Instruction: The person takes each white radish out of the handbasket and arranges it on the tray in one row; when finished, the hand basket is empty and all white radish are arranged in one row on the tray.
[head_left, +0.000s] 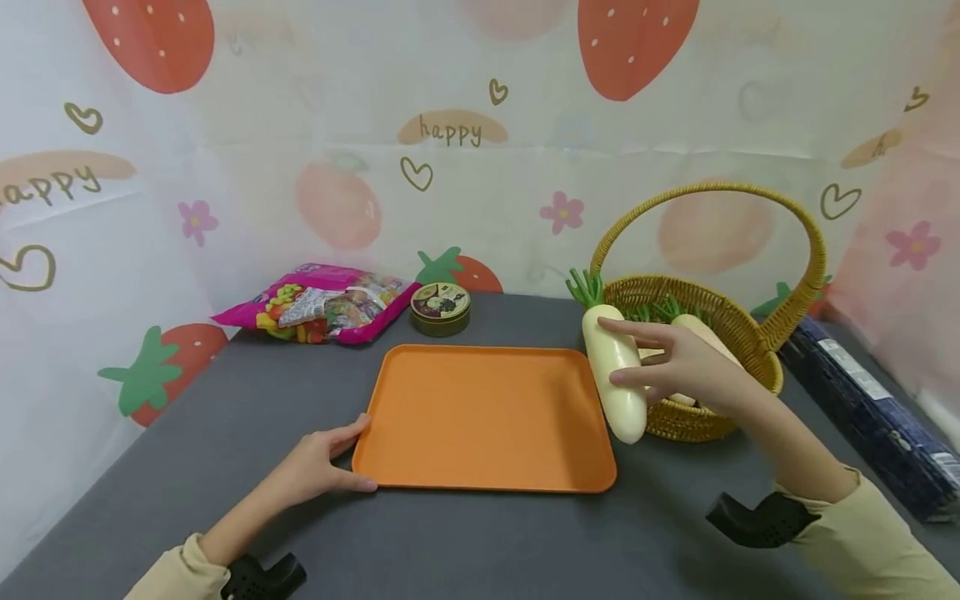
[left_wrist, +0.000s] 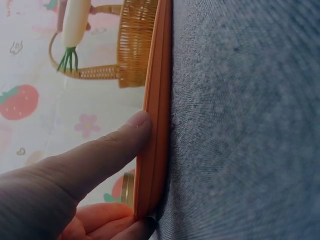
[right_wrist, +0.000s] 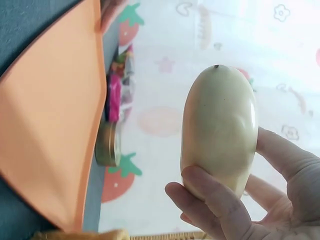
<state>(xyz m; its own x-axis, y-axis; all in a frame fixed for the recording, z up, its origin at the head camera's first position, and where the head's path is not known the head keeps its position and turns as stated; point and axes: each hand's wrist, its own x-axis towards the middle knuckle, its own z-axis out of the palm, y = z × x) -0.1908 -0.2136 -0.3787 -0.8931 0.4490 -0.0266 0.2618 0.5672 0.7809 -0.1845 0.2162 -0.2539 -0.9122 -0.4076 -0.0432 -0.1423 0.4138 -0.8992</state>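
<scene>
My right hand holds a white radish with green stalks, its fingers and thumb around the body. The radish is tilted, stalks up and away, over the tray's right edge and in front of the basket. In the right wrist view its rounded tip faces the camera. My left hand grips the near left corner of an orange tray, with the thumb along the front rim and the fingers at the left side. The tray lies flat and bears nothing.
A wicker basket with a tall handle stands at the right, holding more white radishes. A pink snack bag and a round tin sit behind the tray. A long dark-blue package lies at the far right.
</scene>
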